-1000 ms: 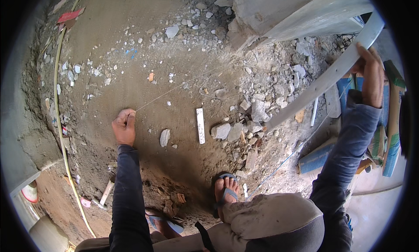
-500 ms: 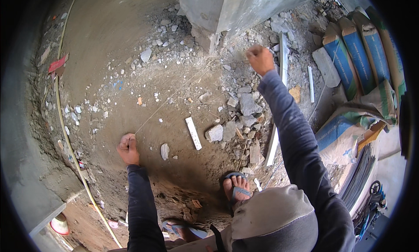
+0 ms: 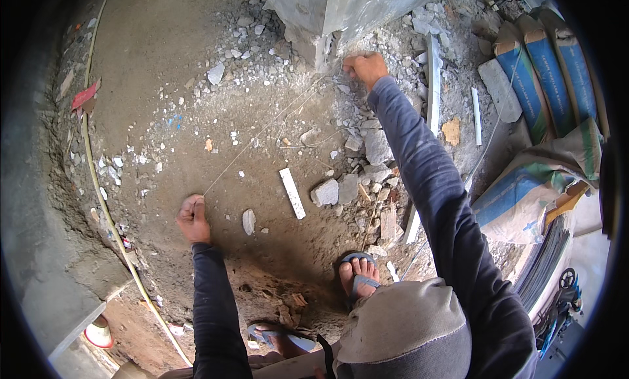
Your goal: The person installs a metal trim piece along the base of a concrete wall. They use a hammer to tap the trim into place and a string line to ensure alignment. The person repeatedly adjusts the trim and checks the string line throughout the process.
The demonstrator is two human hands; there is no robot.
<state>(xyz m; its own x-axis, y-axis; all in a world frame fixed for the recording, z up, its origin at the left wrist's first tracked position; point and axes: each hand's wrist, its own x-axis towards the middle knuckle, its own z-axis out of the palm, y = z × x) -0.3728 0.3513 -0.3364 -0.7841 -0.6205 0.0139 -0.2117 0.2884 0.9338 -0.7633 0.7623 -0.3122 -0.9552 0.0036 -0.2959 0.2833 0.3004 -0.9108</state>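
Observation:
My left hand [image 3: 194, 220] is closed in a pinch on a thin pale string [image 3: 252, 141], low over the dirt floor. Taut, the string runs up and right from those fingers to the foot of the concrete pillar [image 3: 298, 8]. Slack loops of thin string [image 3: 282, 126] lie on the ground beside it. Just right of the pillar's chipped base, my right hand [image 3: 368, 68] reaches out with its fingers pressed together. What its fingertips hold, if anything, is too small to tell.
Broken concrete chunks [image 3: 377, 147] and a white strip [image 3: 292, 194] lie between my arms. Cement bags [image 3: 544, 77] stand at the right, near a long pale metal bar [image 3: 434, 84]. A yellowish hose [image 3: 98, 189] runs along the left. My sandaled foot [image 3: 359, 272] is below the rubble.
My right hand has moved left and up, toward the pillar's base. The left hand stays nearly in place, still pinching the string. The view has shifted slightly.

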